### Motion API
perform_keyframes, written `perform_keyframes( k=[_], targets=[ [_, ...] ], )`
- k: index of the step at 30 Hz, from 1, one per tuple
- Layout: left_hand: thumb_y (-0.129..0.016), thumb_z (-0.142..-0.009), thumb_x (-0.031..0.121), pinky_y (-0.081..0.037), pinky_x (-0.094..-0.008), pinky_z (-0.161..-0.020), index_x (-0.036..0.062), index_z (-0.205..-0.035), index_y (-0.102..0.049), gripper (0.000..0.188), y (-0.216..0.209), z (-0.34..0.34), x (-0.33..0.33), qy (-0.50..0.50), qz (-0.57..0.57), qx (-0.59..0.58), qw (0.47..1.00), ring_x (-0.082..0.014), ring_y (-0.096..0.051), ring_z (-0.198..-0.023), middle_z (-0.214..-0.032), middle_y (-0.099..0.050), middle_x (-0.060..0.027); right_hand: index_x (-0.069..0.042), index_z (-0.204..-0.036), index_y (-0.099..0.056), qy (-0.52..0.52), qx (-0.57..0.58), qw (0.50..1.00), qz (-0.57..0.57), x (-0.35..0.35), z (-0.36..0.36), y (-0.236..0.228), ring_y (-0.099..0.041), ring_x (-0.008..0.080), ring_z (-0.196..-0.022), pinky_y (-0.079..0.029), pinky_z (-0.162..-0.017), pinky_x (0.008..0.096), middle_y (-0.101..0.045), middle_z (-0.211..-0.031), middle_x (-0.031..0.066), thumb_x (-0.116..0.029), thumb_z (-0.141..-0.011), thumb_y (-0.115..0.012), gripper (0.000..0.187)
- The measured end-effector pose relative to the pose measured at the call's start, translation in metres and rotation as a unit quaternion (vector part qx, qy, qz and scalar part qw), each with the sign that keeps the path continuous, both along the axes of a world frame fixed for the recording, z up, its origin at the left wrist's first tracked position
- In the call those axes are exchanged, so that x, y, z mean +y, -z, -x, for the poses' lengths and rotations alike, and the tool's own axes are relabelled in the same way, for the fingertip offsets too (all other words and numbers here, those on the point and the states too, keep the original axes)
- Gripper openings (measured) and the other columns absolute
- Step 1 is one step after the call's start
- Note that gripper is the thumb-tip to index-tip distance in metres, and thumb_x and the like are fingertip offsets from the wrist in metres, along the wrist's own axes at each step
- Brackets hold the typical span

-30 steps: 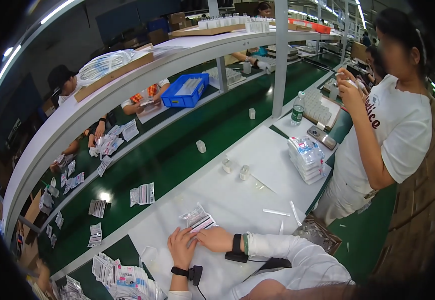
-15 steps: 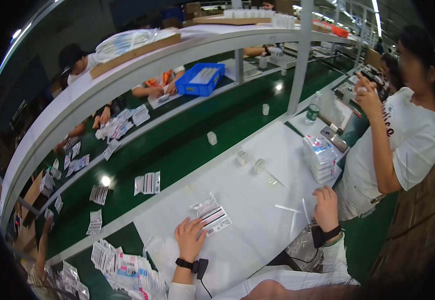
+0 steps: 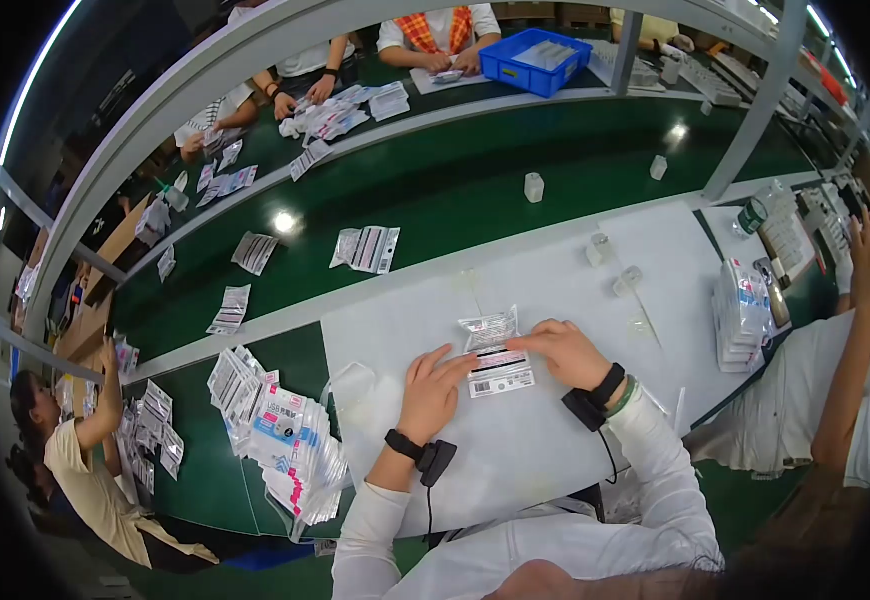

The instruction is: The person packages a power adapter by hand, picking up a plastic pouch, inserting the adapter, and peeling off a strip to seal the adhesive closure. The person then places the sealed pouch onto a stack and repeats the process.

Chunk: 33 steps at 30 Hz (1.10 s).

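Observation:
A silvery flat packet (image 3: 503,378) with dark and pink printed bands lies on the white work surface (image 3: 405,320) in front of me. My left hand (image 3: 429,393) rests at its left edge, fingers stretched out and the fingertips touching it. From the other side, my right hand (image 3: 568,353) reaches onto the packet's upper right part with extended fingers. Both hands look open, laid on the packet rather than wrapped round it. Whether anything is inside the packet cannot be seen.
A heap of similar packets (image 3: 290,430) lies to the left, and a stack of packets (image 3: 740,315) stands at the right. Small clear containers (image 3: 598,250) sit beyond my hands. Packets (image 3: 367,249) lie on the green belt (image 3: 445,220). A co-worker (image 3: 825,380) stands close on the right.
The head view has swung, so the scene sits further right. My right hand has moved from the table's right side to the packet. My left hand remains at the packet's left edge.

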<state>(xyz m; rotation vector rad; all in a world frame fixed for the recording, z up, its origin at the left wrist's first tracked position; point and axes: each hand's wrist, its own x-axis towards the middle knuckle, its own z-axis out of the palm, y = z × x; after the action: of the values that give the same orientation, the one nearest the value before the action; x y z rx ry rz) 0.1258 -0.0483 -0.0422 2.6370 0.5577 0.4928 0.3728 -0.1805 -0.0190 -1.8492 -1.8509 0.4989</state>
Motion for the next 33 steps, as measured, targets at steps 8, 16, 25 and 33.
perform_keyframes(
  k=[8,16,25,33],
  targets=[
    [-0.067,-0.082,0.019,-0.031,-0.0395,-0.106,0.0229,-0.121,-0.065,0.040,-0.004,-0.009,-0.003,-0.023,0.029,-0.020,0.999,-0.0224,-0.049,-0.127,-0.127,-0.063,0.0041,-0.021,-0.126,-0.062,0.019,0.021,0.998,-0.053,-0.007,0.001,0.009,-0.055,0.0227,-0.110,-0.038,-0.094,0.0381,-0.062,-0.114,0.0015,-0.015,-0.077,-0.073,0.050],
    [-0.070,-0.082,0.020,-0.036,-0.0393,-0.100,0.0261,-0.118,-0.067,0.037,-0.002,-0.017,-0.006,-0.043,-0.035,-0.037,0.998,-0.0225,-0.054,-0.118,-0.127,-0.060,0.0007,-0.021,-0.115,-0.071,0.033,0.001,0.990,-0.140,-0.008,0.007,0.006,-0.058,0.0246,-0.103,-0.047,-0.089,0.0369,-0.062,-0.113,0.0059,-0.007,-0.075,-0.073,0.042],
    [-0.069,-0.082,0.020,-0.039,-0.0422,-0.099,0.0254,-0.113,-0.068,0.031,-0.009,0.005,0.003,-0.106,-0.093,-0.038,0.989,-0.0233,-0.053,-0.119,-0.129,-0.058,-0.0023,-0.016,-0.111,-0.072,0.079,0.005,0.981,-0.175,-0.009,-0.013,0.020,-0.059,0.0297,-0.104,-0.050,-0.088,0.0376,-0.061,-0.114,0.0096,0.001,-0.075,-0.068,0.040],
    [-0.068,-0.083,0.022,-0.041,-0.0440,-0.097,0.0184,-0.114,-0.067,0.032,-0.062,0.102,0.006,-0.277,-0.157,0.020,0.948,-0.0255,-0.053,-0.121,-0.130,-0.058,-0.0039,-0.007,-0.141,-0.047,-0.112,-0.096,0.985,-0.089,0.063,-0.013,-0.036,-0.057,0.0386,-0.109,-0.045,-0.098,0.0432,-0.060,-0.120,0.0176,0.000,-0.074,-0.070,0.071]
  ],
)
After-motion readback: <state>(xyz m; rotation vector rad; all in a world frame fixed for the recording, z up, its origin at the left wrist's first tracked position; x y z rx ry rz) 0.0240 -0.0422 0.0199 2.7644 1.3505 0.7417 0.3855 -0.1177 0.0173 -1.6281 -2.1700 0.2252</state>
